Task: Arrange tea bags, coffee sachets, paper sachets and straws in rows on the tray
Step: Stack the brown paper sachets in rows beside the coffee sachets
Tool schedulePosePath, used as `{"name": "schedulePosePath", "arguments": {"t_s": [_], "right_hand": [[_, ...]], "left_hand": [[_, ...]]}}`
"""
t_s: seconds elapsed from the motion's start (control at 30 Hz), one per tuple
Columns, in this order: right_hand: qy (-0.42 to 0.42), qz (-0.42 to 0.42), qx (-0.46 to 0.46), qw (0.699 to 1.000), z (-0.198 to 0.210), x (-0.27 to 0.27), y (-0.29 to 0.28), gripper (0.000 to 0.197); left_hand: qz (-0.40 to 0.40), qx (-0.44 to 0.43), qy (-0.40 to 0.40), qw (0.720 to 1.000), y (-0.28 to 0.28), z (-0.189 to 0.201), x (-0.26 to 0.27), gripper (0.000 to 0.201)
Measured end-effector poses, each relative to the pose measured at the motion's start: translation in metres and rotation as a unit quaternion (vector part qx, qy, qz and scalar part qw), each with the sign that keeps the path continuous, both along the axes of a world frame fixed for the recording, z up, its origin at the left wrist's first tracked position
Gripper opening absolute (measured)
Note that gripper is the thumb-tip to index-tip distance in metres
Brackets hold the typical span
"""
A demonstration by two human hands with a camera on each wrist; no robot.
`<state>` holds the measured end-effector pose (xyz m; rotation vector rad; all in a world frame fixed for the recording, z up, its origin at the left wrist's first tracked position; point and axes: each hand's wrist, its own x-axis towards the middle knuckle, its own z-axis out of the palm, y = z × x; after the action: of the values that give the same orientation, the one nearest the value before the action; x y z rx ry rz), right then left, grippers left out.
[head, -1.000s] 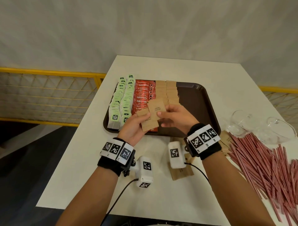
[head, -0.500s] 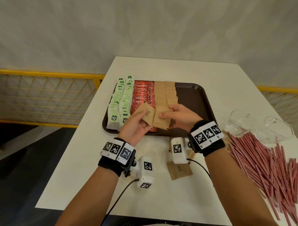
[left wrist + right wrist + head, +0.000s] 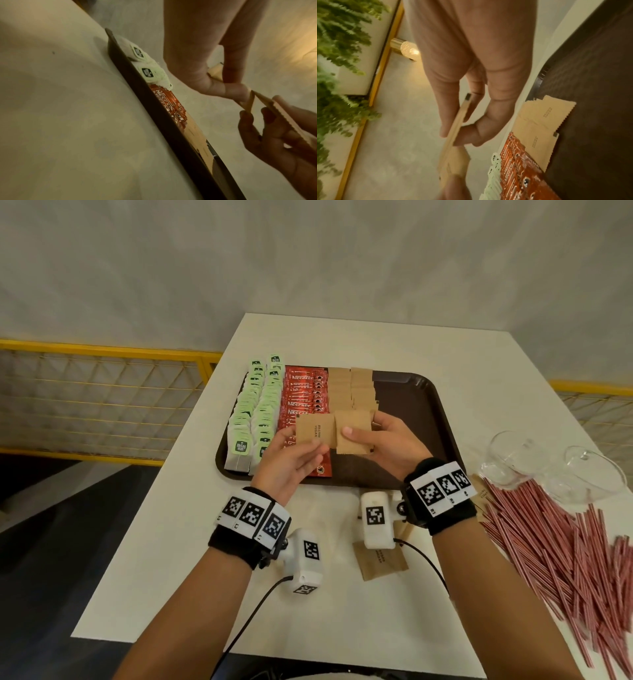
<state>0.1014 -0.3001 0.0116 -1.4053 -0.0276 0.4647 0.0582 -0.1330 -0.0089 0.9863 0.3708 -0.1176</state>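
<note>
**Q:** What had changed over the dark brown plastic tray (image 3: 432, 419) in the last second?

**A:** A second earlier my two hands had held the brown paper sugar sachets together as one overlapping bundle above the tray's near edge. By this moment I had drawn them apart. My left hand (image 3: 289, 460) pinched a single printed sachet (image 3: 314, 431) between thumb and fingers; my right hand (image 3: 387, 445) gripped the remaining small stack (image 3: 353, 432) beside it, their edges just overlapping.

**Q:** What did that mean for the task?

**A:** I judged that one sachet had been peeled off for placing. The paper sachet rows (image 3: 352, 390) ran from the tray's far edge and stopped short of its near edge, so that row was unfinished.

**Q:** And the other items?

**A:** The green-tagged tea bags (image 3: 255, 412) filled the tray's left side, with the red coffee sachets (image 3: 305, 398) next to them. The tray's right part lay bare. The red-striped paper straws (image 3: 561, 546) were heaped on the white table (image 3: 191, 559) to the right of the tray, and one loose sachet (image 3: 382, 563) lay in front of it.
</note>
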Motion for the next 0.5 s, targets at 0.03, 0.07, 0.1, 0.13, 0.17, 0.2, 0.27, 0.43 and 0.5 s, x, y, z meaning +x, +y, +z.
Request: {"name": "schedulePosePath", "arguments": {"t_s": [0.03, 0.07, 0.1, 0.13, 0.17, 0.2, 0.27, 0.43, 0.5], "right_hand": [[0.008, 0.004, 0.014, 1.0, -0.001, -0.001, 0.0, 0.038], [0.011, 0.007, 0.021, 1.0, -0.002, -0.002, 0.001, 0.037], [0.012, 0.006, 0.023, 1.0, -0.004, -0.002, 0.002, 0.036], [0.008, 0.002, 0.021, 1.0, -0.005, -0.003, 0.004, 0.035], [0.002, -0.007, 0.016, 1.0, -0.005, -0.003, 0.005, 0.036], [-0.003, -0.018, 0.009, 1.0, -0.006, -0.002, 0.005, 0.038], [-0.015, -0.024, -0.016, 0.999, -0.006, 0.0, 0.004, 0.039], [-0.026, -0.017, -0.033, 0.999, -0.003, 0.003, -0.003, 0.043], [-0.008, -0.029, 0.002, 1.0, -0.005, 0.003, -0.003, 0.043]], "left_hand": [[0.008, -0.017, 0.008, 1.0, -0.001, 0.0, 0.001, 0.019], [0.01, -0.03, 0.017, 0.999, -0.004, 0.001, 0.001, 0.014], [0.004, -0.033, 0.025, 0.999, -0.007, 0.001, 0.001, 0.01], [-0.005, -0.029, 0.03, 0.999, -0.01, 0.002, 0.001, 0.007], [-0.014, -0.021, 0.033, 0.999, -0.013, 0.002, 0.0, 0.004], [-0.021, -0.012, 0.034, 0.999, -0.016, 0.002, 0.0, 0.005], [-0.022, 0.009, 0.03, 0.999, -0.016, 0.0, 0.0, 0.007], [-0.014, 0.015, 0.0, 1.0, -0.01, -0.001, 0.002, 0.012], [-0.021, 0.001, -0.008, 1.0, -0.013, -0.001, 0.002, 0.014]]}}
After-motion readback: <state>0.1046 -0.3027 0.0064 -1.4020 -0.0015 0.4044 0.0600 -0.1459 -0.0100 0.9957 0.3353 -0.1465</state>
